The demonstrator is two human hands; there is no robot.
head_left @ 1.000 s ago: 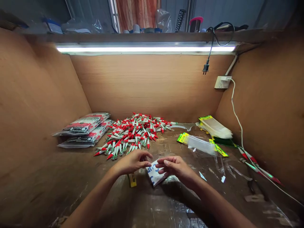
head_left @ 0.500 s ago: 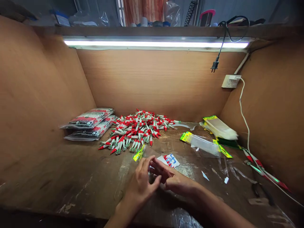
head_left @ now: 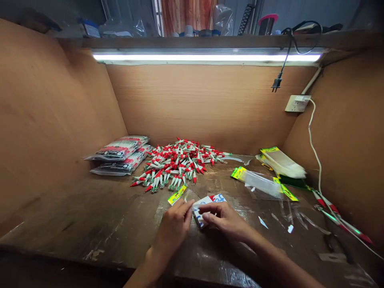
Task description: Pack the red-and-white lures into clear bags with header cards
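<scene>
My left hand [head_left: 176, 223] has its fingers curled together at the left edge of a white card with blue print [head_left: 203, 209]; what lies between its fingertips is hidden. My right hand [head_left: 226, 221] grips this card from the right, thumb and forefinger bent onto its face. Just behind the card is another white-and-blue printed piece [head_left: 221, 197], with a bit of red beside it. Beyond my left fingertips lies a clear plastic bag with a yellow header [head_left: 177, 195] reading BCT LURE. A pile of red-and-white fishing lures [head_left: 180, 162] spreads out behind.
Filled bags [head_left: 117, 156] are stacked at the left. Clear packets with yellow headers [head_left: 258, 182] lie at the right, before a thicker stack [head_left: 283, 162]. Plastic scraps [head_left: 290, 228], larger lures [head_left: 342, 224] and a white cable [head_left: 315, 154] occupy the right side.
My hands have moved apart from their close, cupped pose. The printed card now shows between them, under my right fingers. The view has shifted slightly.
</scene>
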